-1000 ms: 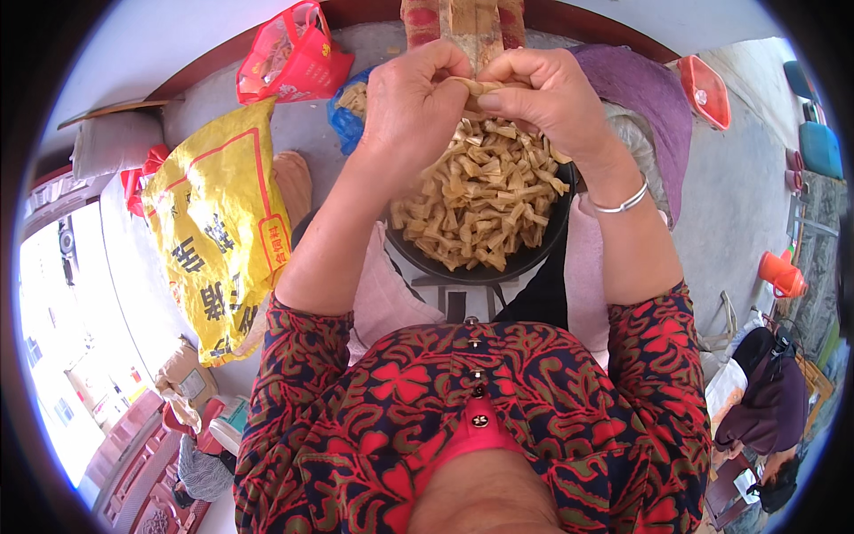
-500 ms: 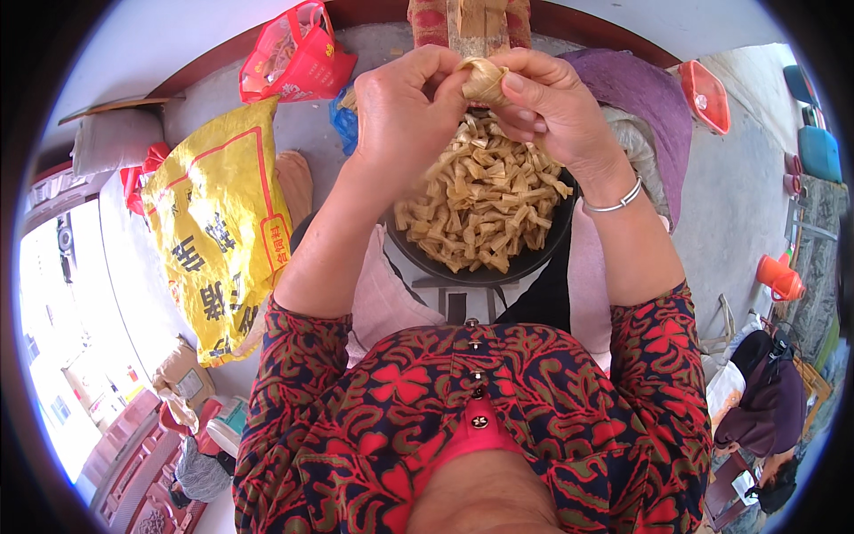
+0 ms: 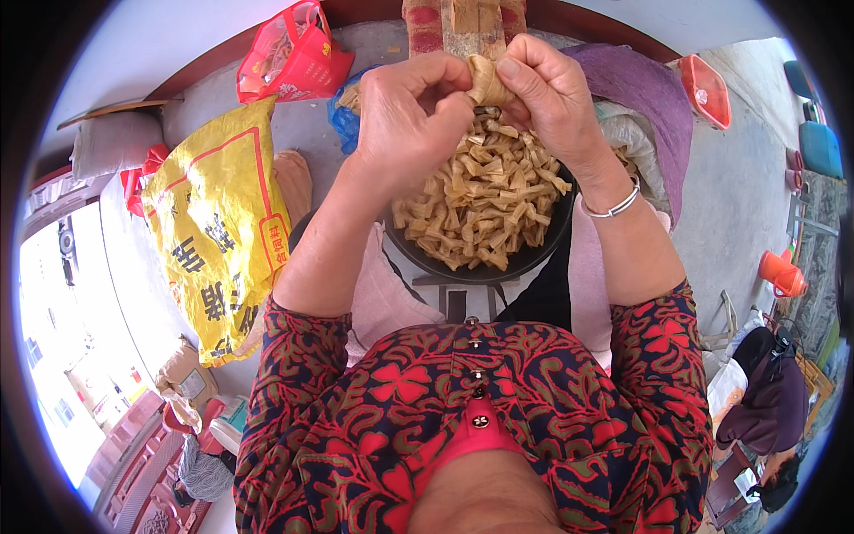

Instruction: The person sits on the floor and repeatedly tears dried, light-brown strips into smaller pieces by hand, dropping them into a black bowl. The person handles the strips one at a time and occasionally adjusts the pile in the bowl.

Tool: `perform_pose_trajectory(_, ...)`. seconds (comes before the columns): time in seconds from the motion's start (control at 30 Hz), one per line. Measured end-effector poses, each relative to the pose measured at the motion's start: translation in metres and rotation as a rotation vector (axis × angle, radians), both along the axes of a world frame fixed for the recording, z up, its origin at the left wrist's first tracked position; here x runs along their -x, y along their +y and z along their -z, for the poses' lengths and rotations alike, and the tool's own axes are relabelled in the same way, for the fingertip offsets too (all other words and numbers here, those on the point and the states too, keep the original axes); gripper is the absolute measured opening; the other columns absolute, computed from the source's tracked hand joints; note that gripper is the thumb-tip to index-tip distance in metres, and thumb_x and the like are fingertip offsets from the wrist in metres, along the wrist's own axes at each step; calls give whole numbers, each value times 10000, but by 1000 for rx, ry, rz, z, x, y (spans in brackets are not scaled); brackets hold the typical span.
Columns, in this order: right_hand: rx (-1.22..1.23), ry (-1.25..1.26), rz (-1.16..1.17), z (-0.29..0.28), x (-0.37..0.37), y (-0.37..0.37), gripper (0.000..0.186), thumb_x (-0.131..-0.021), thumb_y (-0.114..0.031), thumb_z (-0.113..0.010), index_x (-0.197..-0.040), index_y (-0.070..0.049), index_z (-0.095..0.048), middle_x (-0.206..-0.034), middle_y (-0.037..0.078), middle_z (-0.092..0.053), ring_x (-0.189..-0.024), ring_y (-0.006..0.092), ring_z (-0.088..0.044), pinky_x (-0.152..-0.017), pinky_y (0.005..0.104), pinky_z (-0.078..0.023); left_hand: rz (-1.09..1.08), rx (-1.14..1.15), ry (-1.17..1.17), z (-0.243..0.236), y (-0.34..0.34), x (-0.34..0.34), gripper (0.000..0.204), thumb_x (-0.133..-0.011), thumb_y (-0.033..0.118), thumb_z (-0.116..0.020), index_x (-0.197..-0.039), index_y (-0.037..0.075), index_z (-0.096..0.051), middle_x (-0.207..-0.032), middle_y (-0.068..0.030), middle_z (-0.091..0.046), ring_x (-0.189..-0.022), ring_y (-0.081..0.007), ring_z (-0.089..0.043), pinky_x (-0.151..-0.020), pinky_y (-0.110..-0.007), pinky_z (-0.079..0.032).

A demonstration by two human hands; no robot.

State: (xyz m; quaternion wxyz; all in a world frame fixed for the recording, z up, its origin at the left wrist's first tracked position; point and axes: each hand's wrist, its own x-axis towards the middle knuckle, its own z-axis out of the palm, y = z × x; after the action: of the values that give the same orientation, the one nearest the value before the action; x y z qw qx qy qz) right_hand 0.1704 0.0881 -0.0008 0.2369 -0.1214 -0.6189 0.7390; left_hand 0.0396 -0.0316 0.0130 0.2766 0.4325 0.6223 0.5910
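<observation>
Both my hands are raised over a round dark basin (image 3: 560, 228) that holds a heap of small knotted tan strips (image 3: 485, 200). Between my fingertips is a wrapped tan strip (image 3: 486, 82) that looks like dried husk or leaf. My left hand (image 3: 405, 116) pinches its left edge with the thumb and forefinger, the fingers curled. My right hand (image 3: 556, 100) is closed on its right side, thumb on top, and a silver bangle circles that wrist. The fingers partly hide the strip's lower end.
Left lies a big yellow printed sack (image 3: 222, 240), with a red bag (image 3: 302, 58) and a blue plastic bag (image 3: 342, 116) farther off. A purple cloth (image 3: 654, 111) and an orange-red basket (image 3: 705, 92) are at the right. Beyond the basin stands a wooden block (image 3: 477, 22).
The strip has turned more upright between my fingers. My right hand has shifted slightly up and right, its fingers more curled; my left hand stays close to the strip's left edge.
</observation>
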Motion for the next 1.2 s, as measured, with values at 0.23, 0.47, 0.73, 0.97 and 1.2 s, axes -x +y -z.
perform_pose_trajectory(0.23,-234,12,59,4,1,4,160,-935,-162,-577,-825,-58,-527,-649,-47,-522,-573,-3,-442,-502,179,-356,71,284,-94,-14,1,1,106,-812,84,-699,-804,-12,-653,-657,5,-583,-543,-24,-473,-468,-180,-356)
perform_pose_trajectory(0.47,-294,-46,-1,-22,-5,-5,243,-814,-171,-638,-979,-21,-544,-743,-27,-579,-648,13,-455,-587,188,-358,436,152,-1032,-6,-2,14,151,-870,142,-655,-794,15,-623,-594,-5,-514,-452,-60,-405,-391,-194,-295)
perform_pose_trajectory(0.73,-456,-41,-117,-31,-37,27,130,-859,-98,-656,-774,-5,-624,-679,-36,-567,-623,24,-477,-557,197,-384,654,125,-801,-5,-15,37,186,-840,164,-673,-784,-5,-620,-517,12,-468,-404,-50,-369,-386,-201,-259)
perform_pose_trajectory(0.97,-417,-26,-94,-10,-34,29,114,-871,-95,-649,-797,-9,-634,-673,-44,-559,-623,25,-469,-564,194,-382,636,311,-407,-8,-11,41,338,-843,331,-647,-759,6,-608,-566,6,-498,-469,-66,-444,-431,-204,-316)
perform_pose_trajectory(1.2,-487,-60,-47,-7,-32,22,107,-874,-86,-649,-799,-13,-626,-644,-47,-539,-606,21,-456,-544,197,-373,524,388,-229,-8,-12,27,616,-896,594,-466,-788,8,-622,-574,-5,-521,-504,-81,-485,-469,-205,-338)
